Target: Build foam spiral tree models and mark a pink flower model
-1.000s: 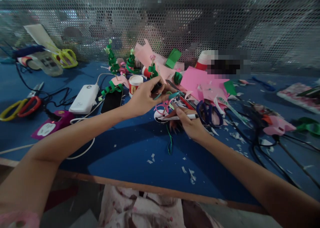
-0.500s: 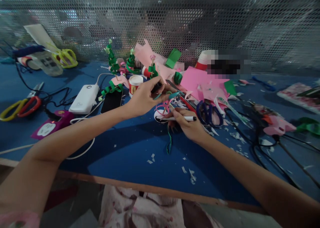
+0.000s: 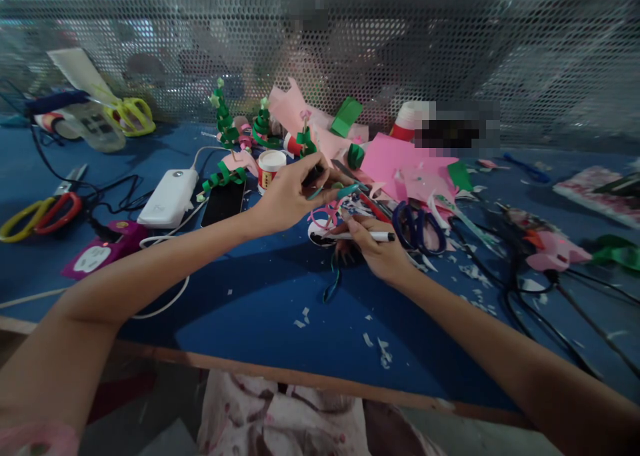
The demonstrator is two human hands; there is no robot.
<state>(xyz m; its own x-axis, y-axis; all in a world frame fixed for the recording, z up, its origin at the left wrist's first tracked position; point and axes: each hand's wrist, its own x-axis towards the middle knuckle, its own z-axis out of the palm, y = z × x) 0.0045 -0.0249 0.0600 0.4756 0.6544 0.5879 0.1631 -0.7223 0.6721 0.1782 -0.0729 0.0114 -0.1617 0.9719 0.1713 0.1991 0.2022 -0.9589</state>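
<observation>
My left hand (image 3: pixel 305 186) is closed above the work, fingers pinched. A dark piece (image 3: pixel 313 175) shows inside its curl, and a teal piece (image 3: pixel 349 191) lies at its fingertips; what exactly it grips is hidden. My right hand (image 3: pixel 377 253) is closed around a white marker (image 3: pixel 370 237) with a black end, which lies nearly level. Left of those fingers sits a small round white piece (image 3: pixel 316 232) with black on it. A pink paper loop (image 3: pixel 325 214) stands over it, between both hands. Below dangles a thin dark green strip (image 3: pixel 333 286).
Navy-handled scissors (image 3: pixel 419 228) lie right of my right hand, before pink paper (image 3: pixel 400 163). Green spiral paper trees (image 3: pixel 225 119), a white-lidded jar (image 3: pixel 272 166), a phone (image 3: pixel 223 206) and a power bank (image 3: pixel 169 197) stand leftward. Cables (image 3: pixel 520 296) cross the right side.
The dangling green strip has swung left and curled. The pink loop has shifted slightly left. My hands have hardly moved.
</observation>
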